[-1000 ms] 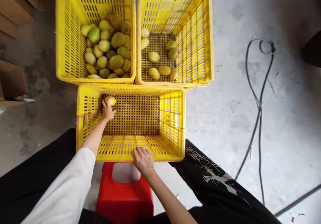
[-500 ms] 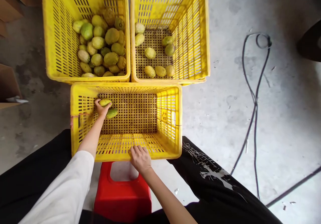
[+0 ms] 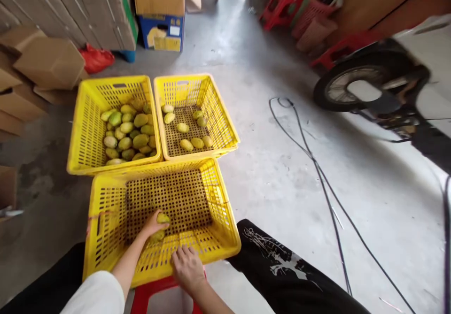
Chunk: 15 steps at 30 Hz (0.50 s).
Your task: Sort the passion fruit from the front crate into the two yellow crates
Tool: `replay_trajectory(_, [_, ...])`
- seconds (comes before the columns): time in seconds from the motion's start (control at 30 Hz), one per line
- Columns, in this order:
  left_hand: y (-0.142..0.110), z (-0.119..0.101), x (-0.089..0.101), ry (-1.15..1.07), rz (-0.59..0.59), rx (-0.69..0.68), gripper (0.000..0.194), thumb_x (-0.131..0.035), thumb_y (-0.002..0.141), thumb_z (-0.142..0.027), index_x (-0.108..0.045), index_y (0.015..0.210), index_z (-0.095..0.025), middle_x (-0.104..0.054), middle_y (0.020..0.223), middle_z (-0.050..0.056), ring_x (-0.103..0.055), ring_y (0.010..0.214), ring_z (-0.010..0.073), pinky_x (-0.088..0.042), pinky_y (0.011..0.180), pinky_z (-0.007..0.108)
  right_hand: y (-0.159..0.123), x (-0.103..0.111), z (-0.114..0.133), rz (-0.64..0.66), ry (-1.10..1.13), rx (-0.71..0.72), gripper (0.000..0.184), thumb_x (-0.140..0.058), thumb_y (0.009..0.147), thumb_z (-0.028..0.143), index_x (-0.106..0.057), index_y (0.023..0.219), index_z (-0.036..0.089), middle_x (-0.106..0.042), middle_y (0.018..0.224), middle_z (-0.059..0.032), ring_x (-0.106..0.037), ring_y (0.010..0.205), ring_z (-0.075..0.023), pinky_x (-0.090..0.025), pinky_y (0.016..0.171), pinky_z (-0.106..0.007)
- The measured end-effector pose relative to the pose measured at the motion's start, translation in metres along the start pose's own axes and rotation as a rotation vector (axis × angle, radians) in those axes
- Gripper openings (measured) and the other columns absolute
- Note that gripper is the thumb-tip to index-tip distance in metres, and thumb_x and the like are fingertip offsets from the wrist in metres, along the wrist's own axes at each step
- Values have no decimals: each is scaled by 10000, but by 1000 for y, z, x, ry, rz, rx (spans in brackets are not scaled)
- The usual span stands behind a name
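I am gripping a yellow-green fruit (image 3: 163, 218) with my left hand (image 3: 153, 223) inside the front crate (image 3: 227, 215), where a second fruit (image 3: 157, 235) is showing just on the hand's near side. My right hand (image 3: 188, 267) is clasping the crate's near rim (image 3: 220, 256), to the left hand's right, a red stool (image 3: 141, 300) showing beneath. Beyond both hands, a fuller crate (image 3: 84, 131) and a sparser crate (image 3: 215, 119) are holding more fruit (image 3: 141, 140).

Looped black cable (image 3: 313, 158), spoked wheel (image 3: 338, 89), blue carton (image 3: 162, 33), cardboard boxes (image 3: 51, 65)
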<state>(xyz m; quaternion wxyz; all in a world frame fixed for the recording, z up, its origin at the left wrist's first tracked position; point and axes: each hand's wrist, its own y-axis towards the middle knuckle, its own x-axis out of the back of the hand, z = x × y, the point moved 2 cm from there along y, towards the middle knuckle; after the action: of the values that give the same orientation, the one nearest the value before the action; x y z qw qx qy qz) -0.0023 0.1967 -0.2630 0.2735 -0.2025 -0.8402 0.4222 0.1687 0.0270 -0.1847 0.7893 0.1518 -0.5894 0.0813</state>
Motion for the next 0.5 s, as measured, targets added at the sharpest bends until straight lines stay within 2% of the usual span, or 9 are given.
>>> replay_trajectory(0.07, [5, 4, 4, -16, -51, 23, 859, -1058, 368, -668, -616, 991, -277, -828, 1121, 125, -774, 1308, 478, -584, 1113, 490, -1, -17, 1, -23, -12, 0, 169, -867, 856, 204, -705, 816, 231, -724, 728, -77, -658, 699, -260, -512, 705, -387])
replay_trajectory(0.17, [8, 12, 11, -104, -165, 159, 791, -1006, 383, -687, -569, 915, -299, -813, 1036, 113, -775, 1330, 487, -592, 1132, 483, 2, -42, 1, -1, -15, 25, 179, -896, 810, 255, -721, 785, 223, -722, 694, -78, -652, 641, -259, -499, 624, -383])
replay_trajectory(0.23, [7, 14, 11, -168, -169, 162, 756, -972, 418, -688, -551, 925, -317, -810, 1023, 95, -782, 1327, 483, -597, 1149, 497, 8, -54, -4, 123, 51, 3, 174, -910, 787, 249, -741, 771, 212, -747, 708, -90, -688, 654, -262, -491, 598, -364])
replay_trajectory(0.3, [4, 12, 9, -206, -160, 124, 715, -951, 437, -670, -550, 921, -329, -802, 1001, 81, -781, 1329, 486, -591, 1179, 518, 16, -59, -16, 330, 218, -137, 137, -896, 809, 210, -760, 791, 212, -805, 817, -118, -781, 813, -306, -543, 667, -359])
replay_trajectory(0.37, [0, 9, 7, -239, -159, 115, 679, -949, 434, -640, -555, 894, -333, -785, 983, 82, -772, 1344, 502, -582, 1200, 536, 30, -56, -33, 532, 430, -286, 86, -862, 893, 241, -785, 855, 237, -833, 914, -115, -824, 978, -344, -599, 747, -376])
replay_trajectory(0.4, [-3, 8, 7, -266, -168, 124, 658, -952, 437, -621, -555, 876, -333, -774, 984, 83, -765, 1358, 506, -580, 1207, 538, 41, -52, -43, 609, 524, -320, 72, -821, 964, 296, -801, 909, 254, -829, 913, -93, -832, 989, -337, -615, 751, -374])
replay_trajectory(0.5, [-9, 7, 3, -397, -217, 168, 600, -953, 480, -579, -532, 833, -339, -749, 1012, 75, -728, 1424, 495, -582, 1217, 552, 87, -34, -66, 750, 723, -362, 331, -557, 1169, 442, -826, 1106, 258, -765, 790, -28, -820, 761, -263, -607, 637, -321])
